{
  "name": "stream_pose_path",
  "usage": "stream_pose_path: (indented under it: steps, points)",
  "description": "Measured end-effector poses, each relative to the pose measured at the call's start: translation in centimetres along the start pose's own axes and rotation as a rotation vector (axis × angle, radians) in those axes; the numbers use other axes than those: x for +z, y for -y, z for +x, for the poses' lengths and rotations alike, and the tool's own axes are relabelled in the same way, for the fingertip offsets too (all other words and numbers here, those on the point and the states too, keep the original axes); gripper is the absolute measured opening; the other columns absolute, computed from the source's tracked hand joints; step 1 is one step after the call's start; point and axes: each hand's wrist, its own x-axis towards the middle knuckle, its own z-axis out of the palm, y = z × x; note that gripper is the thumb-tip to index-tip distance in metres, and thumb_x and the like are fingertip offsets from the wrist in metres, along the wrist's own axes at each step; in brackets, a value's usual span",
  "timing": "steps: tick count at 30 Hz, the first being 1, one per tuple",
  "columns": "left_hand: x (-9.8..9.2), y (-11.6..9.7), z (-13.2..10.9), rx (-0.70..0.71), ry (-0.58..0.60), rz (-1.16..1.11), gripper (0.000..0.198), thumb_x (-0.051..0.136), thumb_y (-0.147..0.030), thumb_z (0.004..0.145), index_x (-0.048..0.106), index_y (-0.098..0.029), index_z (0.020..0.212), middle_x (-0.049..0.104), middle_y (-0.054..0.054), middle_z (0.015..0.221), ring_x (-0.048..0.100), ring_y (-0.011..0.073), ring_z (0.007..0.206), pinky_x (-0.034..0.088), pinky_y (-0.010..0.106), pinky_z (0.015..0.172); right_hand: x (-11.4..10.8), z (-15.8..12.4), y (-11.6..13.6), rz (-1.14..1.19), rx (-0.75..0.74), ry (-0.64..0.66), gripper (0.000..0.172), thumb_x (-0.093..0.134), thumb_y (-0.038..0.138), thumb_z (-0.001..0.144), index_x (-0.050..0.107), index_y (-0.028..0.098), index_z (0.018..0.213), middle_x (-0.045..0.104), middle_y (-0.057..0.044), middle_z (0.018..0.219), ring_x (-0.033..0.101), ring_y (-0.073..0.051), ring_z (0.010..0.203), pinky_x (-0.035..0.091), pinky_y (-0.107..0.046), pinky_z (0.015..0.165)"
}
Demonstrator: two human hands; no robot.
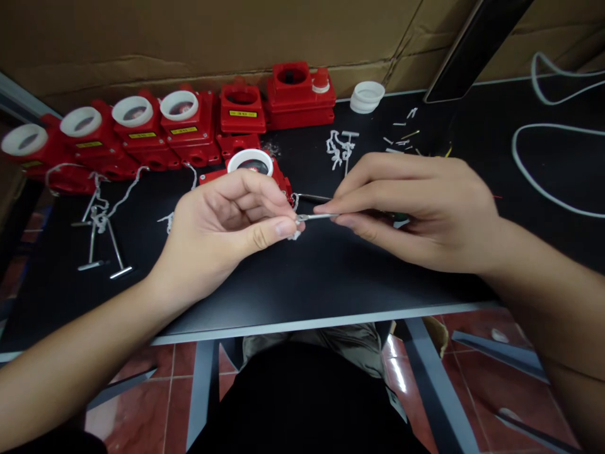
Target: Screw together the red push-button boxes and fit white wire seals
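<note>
My left hand (227, 233) pinches a small metal end and a bit of white chain (297, 236) between thumb and fingertips. From the right, my right hand (416, 214) holds a thin metal rod (321, 216) between thumb and fingers; the rod's tip meets the small piece at my left fingertips. Something green shows partly under my right palm. Behind my left hand stands a red box with a white ring (250, 162), partly covered by the fingers. Another thin metal bar (312, 197) lies just beyond the held rod.
Red boxes with white rings (179, 105) line the back left. T-shaped metal bars (115, 249) on chains lie at the left. Stacked white rings (367, 97), small metal pins (401, 142) and another chain (336, 150) sit behind my right hand. A white cable (524, 167) loops at the right.
</note>
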Motion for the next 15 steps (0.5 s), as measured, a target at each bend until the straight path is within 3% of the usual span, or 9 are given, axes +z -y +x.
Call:
stream_pose_path:
  steps: [2,9,15]
  points:
    - [0.02,-0.01,-0.03,0.002,0.002,0.009,0.037,0.115,-0.033,0.083,0.083,-0.022,0.095,0.085,0.000,0.092,0.084,0.0165,0.083,0.076,0.029,0.088,-0.04,0.05,0.17,-0.024,0.004,0.003,0.022,0.073,0.023,0.115,0.089,0.034,0.125,0.084,-0.006,0.116,0.083,-0.022,0.103,0.066,-0.036,0.089]
    - [0.08,0.02,-0.17,0.015,0.019,0.014,0.029,0.112,-0.030,0.089,0.086,-0.024,0.098,0.086,-0.002,0.089,0.083,0.0146,0.079,0.075,0.027,0.084,-0.02,0.02,0.24,-0.066,-0.009,0.024,0.023,0.067,0.029,0.119,0.088,0.033,0.127,0.085,-0.005,0.119,0.084,-0.020,0.103,0.068,-0.034,0.090]
    - [0.11,0.19,-0.21,0.012,-0.001,0.008,0.034,0.114,-0.034,0.085,0.084,-0.024,0.097,0.087,-0.001,0.091,0.086,0.0178,0.081,0.078,0.031,0.082,0.11,-0.26,0.16,-0.179,-0.100,-0.012,0.025,0.070,0.021,0.117,0.085,0.032,0.134,0.086,-0.006,0.117,0.084,-0.019,0.103,0.069,-0.031,0.091]
